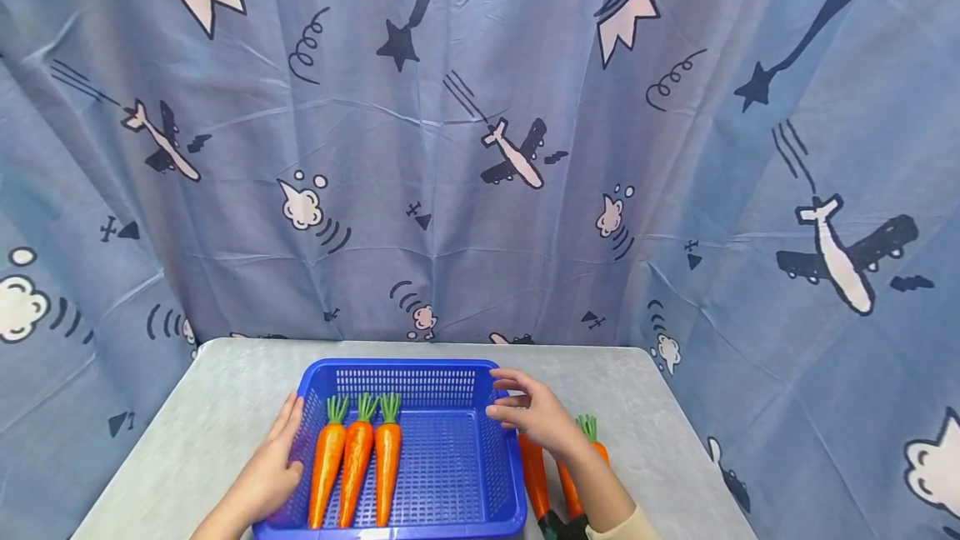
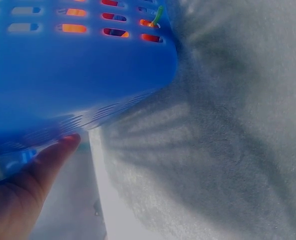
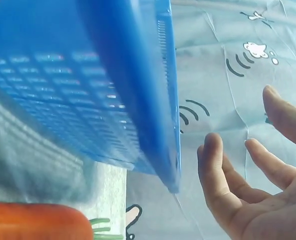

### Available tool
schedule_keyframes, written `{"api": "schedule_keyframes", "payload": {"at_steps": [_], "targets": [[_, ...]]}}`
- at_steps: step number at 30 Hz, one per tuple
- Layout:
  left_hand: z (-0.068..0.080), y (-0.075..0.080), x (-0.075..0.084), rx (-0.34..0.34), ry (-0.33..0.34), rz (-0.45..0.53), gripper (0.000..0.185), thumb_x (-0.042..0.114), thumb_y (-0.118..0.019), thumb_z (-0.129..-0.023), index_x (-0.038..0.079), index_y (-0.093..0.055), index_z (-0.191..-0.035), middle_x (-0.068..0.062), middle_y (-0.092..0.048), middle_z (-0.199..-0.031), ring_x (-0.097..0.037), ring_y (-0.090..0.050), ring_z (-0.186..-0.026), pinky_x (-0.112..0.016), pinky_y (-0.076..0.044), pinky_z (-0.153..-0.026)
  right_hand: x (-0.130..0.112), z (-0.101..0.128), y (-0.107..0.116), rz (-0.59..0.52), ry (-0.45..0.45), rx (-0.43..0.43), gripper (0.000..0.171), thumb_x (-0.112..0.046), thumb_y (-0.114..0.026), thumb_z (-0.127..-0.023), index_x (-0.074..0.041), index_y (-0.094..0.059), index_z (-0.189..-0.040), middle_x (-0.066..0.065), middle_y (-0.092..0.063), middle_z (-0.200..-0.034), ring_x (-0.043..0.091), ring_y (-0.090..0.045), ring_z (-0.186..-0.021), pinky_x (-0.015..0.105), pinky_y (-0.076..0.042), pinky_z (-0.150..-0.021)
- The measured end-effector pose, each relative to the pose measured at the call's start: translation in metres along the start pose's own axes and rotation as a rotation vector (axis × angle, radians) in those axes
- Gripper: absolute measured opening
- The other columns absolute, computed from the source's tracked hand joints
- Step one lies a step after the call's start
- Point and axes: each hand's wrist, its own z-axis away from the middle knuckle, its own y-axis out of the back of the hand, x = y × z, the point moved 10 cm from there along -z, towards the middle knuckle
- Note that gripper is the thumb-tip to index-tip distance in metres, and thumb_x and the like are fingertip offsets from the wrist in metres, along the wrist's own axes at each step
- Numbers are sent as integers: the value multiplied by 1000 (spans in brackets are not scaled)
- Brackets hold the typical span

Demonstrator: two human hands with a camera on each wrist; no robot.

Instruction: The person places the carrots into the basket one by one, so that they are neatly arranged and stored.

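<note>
A blue plastic basket (image 1: 442, 532) with slotted walls stands on the table, holding three orange carrots (image 1: 357, 473) with green tops, side by side in its left half. My left hand (image 1: 272, 467) lies along the basket's left wall with straight fingers; in the left wrist view its thumb (image 2: 50, 162) reaches the underside of the blue wall. Over the basket's right rim, my right hand (image 1: 542, 419) has its fingers spread and slightly bent, with nothing held. The right wrist view shows those fingers (image 3: 215, 175) apart from the rim.
To the right of the basket lie more orange carrots (image 1: 533, 473), partly under my right forearm. Dark green or black pieces (image 1: 553, 526) show at their near ends; their kind is unclear. A patterned blue curtain (image 1: 450, 215) hangs behind the pale grey table (image 1: 645, 407).
</note>
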Motion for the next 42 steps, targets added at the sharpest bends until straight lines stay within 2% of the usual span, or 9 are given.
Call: {"api": "schedule_keyframes", "payload": {"at_steps": [3,6,11,15,20,25,36,42], "targets": [[0,0,1,2,-14,7,91,-12,-59,-78,-9,-16,-158,-25,-5,-168,-56,-17,-147,-1,4,-101,3,2,7,-23,3,29,67,-31,-77,-88,-11,-51,-146,24,-53,-144,33,-64,-117,44,-61,-88],[0,0,2,5,-24,9,91,-12,-59,-77,-9,-16,-157,-25,-6,-167,-56,-18,-146,4,5,-97,8,3,14,-28,-9,63,65,-29,-77,-88,-11,-52,-146,23,-54,-144,33,-65,-117,44,-62,-87],[0,0,2,9,-21,8,90,-12,-58,-77,-9,-16,-157,-25,-6,-168,-56,-18,-146,2,5,-99,19,5,25,3,-46,129,59,-22,-76,-88,-14,-55,-143,20,-56,-143,32,-66,-117,46,-61,-87],[1,2,4,36,-44,-4,90,-13,-58,-76,-11,-18,-156,-27,-8,-167,-57,-21,-145,5,4,-97,25,10,36,53,-43,179,58,-21,-78,-87,-15,-58,-140,19,-59,-140,31,-66,-114,45,-62,-86],[2,1,4,41,-49,-15,90,-12,-59,-76,-10,-19,-156,-26,-9,-167,-57,-24,-144,6,2,-95,36,17,50,49,-46,227,56,-19,-80,-85,-14,-61,-137,18,-61,-137,33,-65,-114,43,-63,-83],[1,1,2,28,-36,-12,90,-11,-59,-77,-9,-18,-157,-25,-8,-167,-56,-22,-145,5,3,-95,48,25,64,77,-72,256,56,-21,-80,-85,-14,-60,-138,18,-61,-137,32,-65,-114,44,-62,-85],[1,1,2,34,-47,-5,90,-12,-59,-76,-10,-19,-157,-27,-10,-166,-56,-22,-145,6,2,-95,78,38,90,225,-126,316,58,-23,-81,-84,-14,-61,-138,20,-61,-137,35,-65,-115,47,-60,-90],[1,3,3,37,-45,-3,90,-13,-58,-75,-11,-19,-156,-28,-10,-166,-56,-21,-146,7,2,-95,93,43,99,254,-147,319,58,-22,-80,-85,-12,-60,-139,24,-58,-138,43,-62,-118,49,-59,-88]]}}
